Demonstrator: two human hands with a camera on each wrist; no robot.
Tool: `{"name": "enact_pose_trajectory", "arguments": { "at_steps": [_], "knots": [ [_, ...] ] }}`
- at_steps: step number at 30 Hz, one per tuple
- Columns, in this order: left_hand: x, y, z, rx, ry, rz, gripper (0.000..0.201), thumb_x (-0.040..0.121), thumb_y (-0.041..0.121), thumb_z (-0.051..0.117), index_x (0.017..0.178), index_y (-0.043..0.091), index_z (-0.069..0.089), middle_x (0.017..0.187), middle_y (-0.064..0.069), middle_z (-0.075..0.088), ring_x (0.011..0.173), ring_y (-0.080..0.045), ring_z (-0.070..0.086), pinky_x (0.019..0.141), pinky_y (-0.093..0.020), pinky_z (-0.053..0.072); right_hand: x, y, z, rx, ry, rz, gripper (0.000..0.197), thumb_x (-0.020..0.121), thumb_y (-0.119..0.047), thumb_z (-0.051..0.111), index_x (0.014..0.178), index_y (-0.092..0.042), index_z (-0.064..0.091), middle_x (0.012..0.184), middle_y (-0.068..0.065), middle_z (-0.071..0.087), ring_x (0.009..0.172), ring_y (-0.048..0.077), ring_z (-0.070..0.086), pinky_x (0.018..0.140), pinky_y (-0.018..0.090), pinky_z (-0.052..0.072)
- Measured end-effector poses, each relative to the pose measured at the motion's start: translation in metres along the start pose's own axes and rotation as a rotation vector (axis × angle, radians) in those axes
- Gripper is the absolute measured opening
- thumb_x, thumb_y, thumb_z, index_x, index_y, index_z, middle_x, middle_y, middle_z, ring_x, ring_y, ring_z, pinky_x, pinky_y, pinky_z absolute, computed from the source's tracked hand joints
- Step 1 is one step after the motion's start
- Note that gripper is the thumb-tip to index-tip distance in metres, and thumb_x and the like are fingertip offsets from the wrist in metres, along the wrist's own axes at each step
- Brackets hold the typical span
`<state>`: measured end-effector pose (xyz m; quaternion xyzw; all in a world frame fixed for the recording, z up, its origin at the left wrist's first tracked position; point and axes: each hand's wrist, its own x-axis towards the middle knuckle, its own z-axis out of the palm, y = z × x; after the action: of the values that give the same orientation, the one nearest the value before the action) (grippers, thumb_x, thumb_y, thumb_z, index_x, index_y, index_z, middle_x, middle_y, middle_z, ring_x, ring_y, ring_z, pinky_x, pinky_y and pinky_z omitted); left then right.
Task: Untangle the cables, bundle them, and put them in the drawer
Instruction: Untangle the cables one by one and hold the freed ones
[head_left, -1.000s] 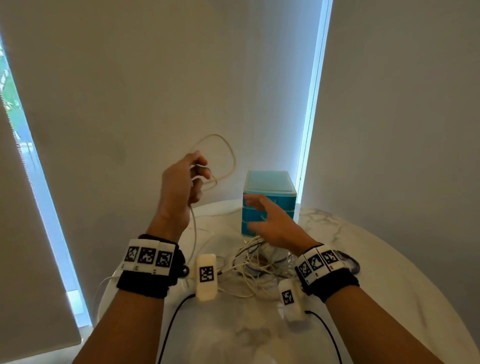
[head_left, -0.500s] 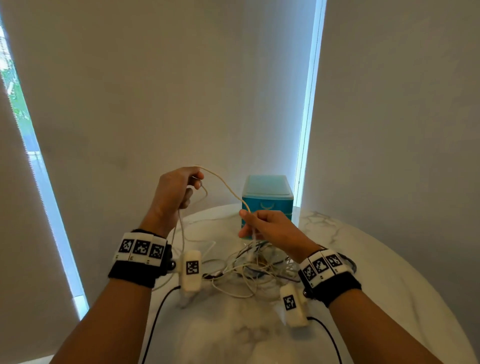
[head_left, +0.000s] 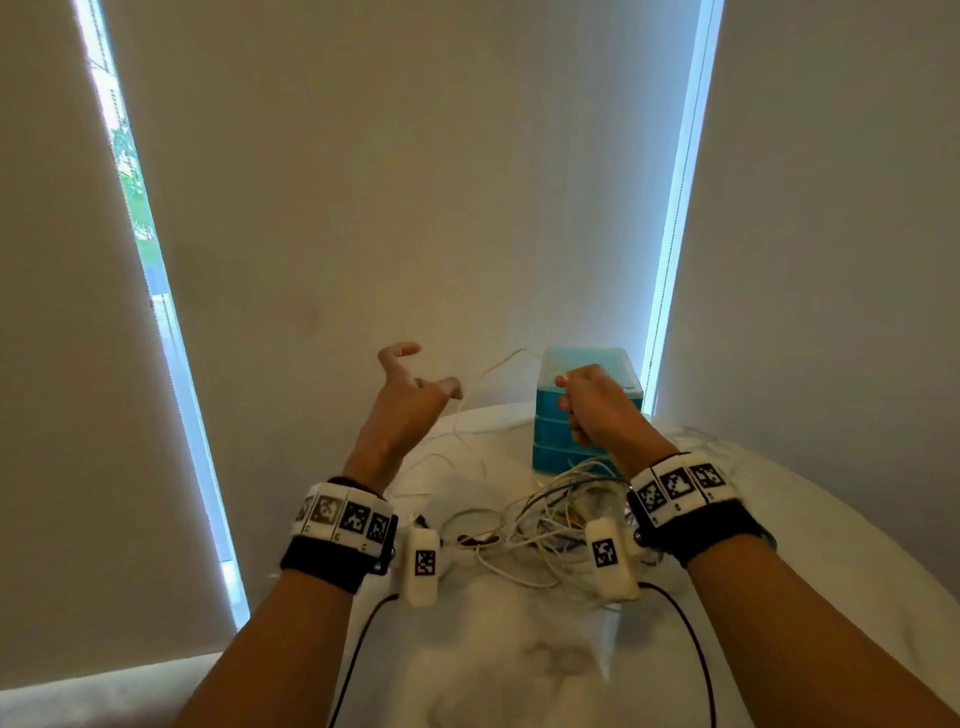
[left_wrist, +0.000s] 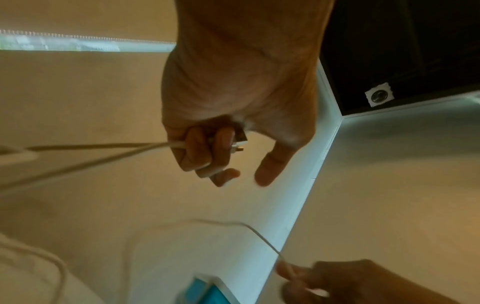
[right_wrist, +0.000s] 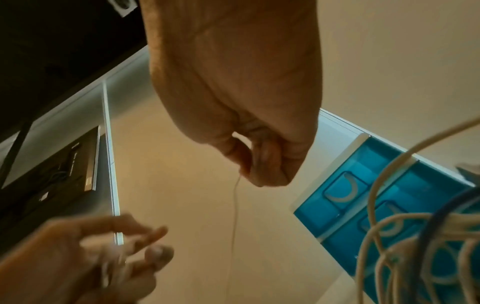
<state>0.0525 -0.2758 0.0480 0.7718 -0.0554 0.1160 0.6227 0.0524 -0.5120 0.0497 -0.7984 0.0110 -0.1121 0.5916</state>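
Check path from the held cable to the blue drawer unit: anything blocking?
Yes. The white cable is held between both hands, left hand and right hand, but all visible fronts of the blue drawer unit are shut. The tangled cable pile lies on the table in front of it.

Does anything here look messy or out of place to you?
Yes: a tangle of cables lies heaped on the white table in front of the blue drawer unit, looped over one another. One white cable is pulled out, held between the left hand and the right hand. The drawers look shut.
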Motion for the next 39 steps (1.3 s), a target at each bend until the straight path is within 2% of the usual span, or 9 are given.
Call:
{"name": "enact_pose_trajectory", "arguments": {
  "at_steps": [3,7,11,16,22,25,30,34,39],
  "knots": [
    [-0.011,0.007,0.03,-0.393,-0.134,-0.076,0.038,0.103,0.028,0.053,0.14,0.018,0.049,0.092,-0.006,0.062,0.053,-0.01,0.042,0.052,-0.025,0.029,-0.014,0.008,0.001,-0.188,-0.015,-0.132,0.024,0.112,-0.018,0.051,0.123,-0.022,0.072,0.102,-0.003,0.064,0.084,0.016,0.064,0.062,0.022,0.053],
    [-0.021,0.011,0.056,-0.666,-0.306,-0.121,0.052,0.094,0.043,0.056,0.14,0.019,0.059,0.092,-0.009,0.059,0.057,-0.015,0.041,0.053,-0.027,0.029,-0.037,0.018,-0.005,-0.126,0.087,-0.289,0.025,0.103,-0.025,0.071,0.127,-0.024,0.072,0.115,-0.008,0.07,0.101,0.009,0.072,0.074,0.012,0.058],
    [-0.029,0.011,0.075,-0.592,-0.307,-0.022,0.055,0.096,0.051,0.053,0.139,0.019,0.065,0.097,-0.007,0.06,0.064,-0.012,0.05,0.059,-0.027,0.041,-0.052,0.032,-0.008,-0.17,0.259,-0.411,0.024,0.091,-0.036,0.083,0.11,-0.024,0.074,0.104,-0.016,0.073,0.099,-0.001,0.069,0.089,0.016,0.056],
    [-0.029,0.011,0.078,-0.598,-0.354,0.042,0.044,0.107,0.035,0.047,0.14,0.013,0.065,0.105,-0.012,0.063,0.072,-0.016,0.052,0.07,-0.03,0.043,-0.061,0.053,-0.015,-0.13,0.333,-0.445,0.024,0.098,-0.03,0.076,0.122,-0.024,0.076,0.131,-0.005,0.071,0.116,0.008,0.069,0.099,0.026,0.061],
    [-0.023,0.008,0.082,-0.285,-0.333,0.189,0.037,0.113,0.047,0.042,0.134,0.026,0.065,0.109,-0.004,0.064,0.083,-0.012,0.049,0.075,-0.025,0.041,-0.064,0.057,-0.02,0.383,0.162,-0.318,0.025,0.093,-0.022,0.082,0.118,-0.023,0.078,0.116,-0.002,0.079,0.113,0.014,0.075,0.1,0.039,0.062],
    [-0.026,0.003,0.089,-0.134,-0.324,0.188,0.067,0.107,0.069,0.015,0.133,0.032,0.065,0.118,-0.003,0.068,0.088,-0.007,0.055,0.081,-0.025,0.042,-0.065,0.065,-0.028,0.243,0.094,-0.294,0.021,0.088,-0.027,0.087,0.107,-0.023,0.081,0.11,-0.008,0.081,0.11,0.011,0.076,0.101,0.043,0.062],
    [-0.03,0.01,0.106,-0.193,-0.444,0.068,0.1,0.093,0.076,-0.005,0.125,0.016,0.067,0.091,-0.004,0.078,0.069,-0.003,0.067,0.059,-0.016,0.049,-0.073,0.074,-0.033,0.011,-0.008,-0.352,0.019,0.084,-0.028,0.09,0.102,-0.026,0.085,0.1,-0.012,0.082,0.1,0.005,0.076,0.098,0.034,0.062],
    [-0.044,0.007,0.112,-0.286,-0.57,-0.035,0.102,0.098,0.071,-0.01,0.143,0.009,0.056,0.127,-0.019,0.073,0.114,-0.023,0.074,0.074,-0.017,0.06,-0.076,0.066,-0.027,0.038,-0.003,-0.471,0.019,0.087,-0.025,0.086,0.106,-0.028,0.085,0.105,-0.017,0.08,0.105,0.004,0.074,0.095,0.019,0.058],
    [-0.044,0.002,0.107,-0.35,-0.634,-0.057,0.113,0.078,0.092,0.001,0.153,0.024,0.049,0.143,-0.01,0.068,0.128,-0.017,0.069,0.105,-0.029,0.053,-0.074,0.071,-0.016,-0.023,0.222,-0.471,0.025,0.082,-0.042,0.088,0.101,-0.042,0.073,0.103,-0.022,0.074,0.102,0.0,0.067,0.084,0.01,0.054]
  ]
}}
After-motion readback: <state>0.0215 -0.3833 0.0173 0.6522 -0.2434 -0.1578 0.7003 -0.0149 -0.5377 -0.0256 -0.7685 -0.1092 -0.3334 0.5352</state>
